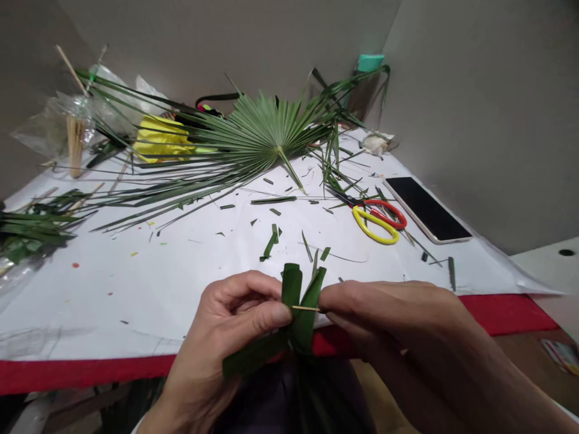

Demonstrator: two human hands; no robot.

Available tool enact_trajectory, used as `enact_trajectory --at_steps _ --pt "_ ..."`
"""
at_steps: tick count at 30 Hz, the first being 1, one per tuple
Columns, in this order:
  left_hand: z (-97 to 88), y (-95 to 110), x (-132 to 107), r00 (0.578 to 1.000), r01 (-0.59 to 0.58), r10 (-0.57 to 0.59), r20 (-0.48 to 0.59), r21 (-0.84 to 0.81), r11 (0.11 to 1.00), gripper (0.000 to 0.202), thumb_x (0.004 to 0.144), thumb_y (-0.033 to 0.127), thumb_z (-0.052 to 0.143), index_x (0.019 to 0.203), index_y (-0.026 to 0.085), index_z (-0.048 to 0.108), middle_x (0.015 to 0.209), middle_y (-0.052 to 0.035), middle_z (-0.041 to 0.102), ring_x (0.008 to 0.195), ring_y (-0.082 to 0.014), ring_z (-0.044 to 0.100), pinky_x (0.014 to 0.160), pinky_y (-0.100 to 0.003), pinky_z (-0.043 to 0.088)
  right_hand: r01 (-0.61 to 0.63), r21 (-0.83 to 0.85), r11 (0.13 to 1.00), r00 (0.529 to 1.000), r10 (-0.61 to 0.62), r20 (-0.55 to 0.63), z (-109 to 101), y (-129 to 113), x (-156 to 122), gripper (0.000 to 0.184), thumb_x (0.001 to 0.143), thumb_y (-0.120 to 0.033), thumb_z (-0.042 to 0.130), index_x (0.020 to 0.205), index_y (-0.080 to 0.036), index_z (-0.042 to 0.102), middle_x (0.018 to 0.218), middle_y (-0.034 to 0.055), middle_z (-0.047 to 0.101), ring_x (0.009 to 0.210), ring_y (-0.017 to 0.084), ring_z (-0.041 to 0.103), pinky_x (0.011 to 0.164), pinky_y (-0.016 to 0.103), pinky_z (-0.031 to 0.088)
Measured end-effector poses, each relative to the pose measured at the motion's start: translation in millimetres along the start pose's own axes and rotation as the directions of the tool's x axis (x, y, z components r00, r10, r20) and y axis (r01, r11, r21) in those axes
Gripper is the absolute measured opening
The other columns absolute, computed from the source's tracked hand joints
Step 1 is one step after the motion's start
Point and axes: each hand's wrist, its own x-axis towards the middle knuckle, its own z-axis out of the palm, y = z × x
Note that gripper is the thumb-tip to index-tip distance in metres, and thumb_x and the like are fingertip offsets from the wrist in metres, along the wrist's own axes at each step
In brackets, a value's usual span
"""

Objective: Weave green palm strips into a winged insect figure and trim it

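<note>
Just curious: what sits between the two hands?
Head view: folded green leaf strips, crossed by a thin stick, between left hand and right hand.

Waxy green leaf strip, thin bare wooden stick.
We see matt white paper; at two o'clock, glossy plastic scissor handles, glossy phone screen.

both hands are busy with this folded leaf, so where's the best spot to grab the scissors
Take the scissors by the handles: the yellow and red loops lie flat at the end nearest the phone, out in the open, while the blades point away left among leaf scraps. Come from the right, down into the loops.
</note>
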Motion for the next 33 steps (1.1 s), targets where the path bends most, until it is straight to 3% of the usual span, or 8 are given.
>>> enact_trajectory --at_steps 3,8,14,17,21,25,29,33 --pt "-2.8 -2.2 0.0 1.000 0.010 -0.010 -0.003 0.031 0.999 0.012 0.067 0.024 0.095 0.070 0.020 0.084 0.064 -0.0038 0.078 0.054 -0.0120 0.069 0.052 -0.017 0.055 -0.054 0.143 0.988 0.998 0.048 0.040 1.0 2.4 -4.1 0.017 0.100 -0.015 0.055 0.095 -0.031 0.059 0.075 -0.0149 0.066 0.058 0.002 0.056 0.058 0.009 0.046" --pt "-0.4 -1.8 -0.6 1.000 -0.010 0.010 0.005 0.074 0.997 0.013 0.068 0.029 0.094 0.073 0.021 0.086 0.065 -0.0039 0.077 0.056 -0.0128 0.069 0.056 -0.019 0.056 -0.085 0.143 0.986 0.996 0.085 0.009 1.0 -1.3 -10.6 0.016 0.102 -0.017 0.057 0.089 -0.027 0.059 0.070 -0.0106 0.061 0.054 0.005 0.052 0.053 0.013 0.044" --pt "2.4 0.4 -5.2 0.998 0.067 -0.066 -0.017 0.104 0.992 0.010 0.070 0.027 0.090 0.073 0.020 0.084 0.064 -0.0050 0.074 0.054 -0.0137 0.066 0.054 -0.022 0.055 -0.141 0.233 0.962 0.989 0.129 0.067 -2.6 -2.5 -13.1 0.018 0.106 -0.021 0.053 0.092 -0.029 0.060 0.071 -0.0150 0.059 0.057 0.000 0.051 0.058 0.008 0.040" --pt "2.7 -1.2 -4.4 0.997 0.073 -0.071 -0.027 0.105 0.992 0.010 0.069 0.026 0.090 0.074 0.020 0.084 0.067 -0.0056 0.075 0.059 -0.0152 0.067 0.058 -0.024 0.057 -0.154 0.164 0.974 0.988 0.151 0.035 -1.3 -2.7 -10.9 0.020 0.107 -0.027 0.052 0.090 -0.028 0.063 0.069 -0.0124 0.062 0.055 0.003 0.053 0.054 0.013 0.041" --pt "3.6 -3.5 -0.3 0.999 0.031 -0.028 -0.028 0.111 0.993 0.008 0.070 0.021 0.089 0.074 0.020 0.083 0.069 -0.0040 0.072 0.060 -0.0136 0.064 0.057 -0.022 0.054 -0.196 -0.009 0.981 0.979 0.195 -0.062 3.5 -4.8 -9.0 0.036 0.106 -0.045 0.049 0.082 -0.024 0.066 0.061 -0.0040 0.058 0.054 0.011 0.055 0.051 0.021 0.045" --pt "2.0 -4.2 -0.1 1.000 0.024 -0.023 -0.014 0.113 0.993 0.009 0.070 0.023 0.090 0.074 0.020 0.082 0.068 -0.0033 0.070 0.058 -0.0126 0.061 0.052 -0.020 0.051 -0.204 -0.018 0.979 0.978 0.203 -0.056 5.8 -3.6 -8.9 0.040 0.105 -0.052 0.048 0.081 -0.024 0.064 0.059 -0.0030 0.054 0.056 0.012 0.054 0.053 0.021 0.046" --pt "0.3 -4.2 -1.6 0.999 0.038 -0.039 0.005 0.106 0.994 0.013 0.069 0.028 0.091 0.074 0.021 0.081 0.065 -0.0024 0.070 0.056 -0.0131 0.061 0.052 -0.021 0.051 -0.224 0.083 0.971 0.974 0.220 0.050 0.8 -1.1 -12.7 0.035 0.105 -0.045 0.050 0.079 -0.024 0.059 0.061 -0.0041 0.053 0.056 0.011 0.050 0.052 0.020 0.043" --pt "1.5 -1.3 -1.7 0.995 0.092 -0.094 0.009 0.139 0.986 0.013 0.071 0.027 0.091 0.076 0.021 0.082 0.066 -0.0012 0.070 0.059 -0.0117 0.062 0.059 -0.020 0.054 -0.249 0.239 0.939 0.961 0.208 0.184 -8.4 0.9 -13.4 0.024 0.104 -0.023 0.051 0.080 -0.025 0.050 0.067 -0.0091 0.052 0.057 0.006 0.045 0.054 0.014 0.039"
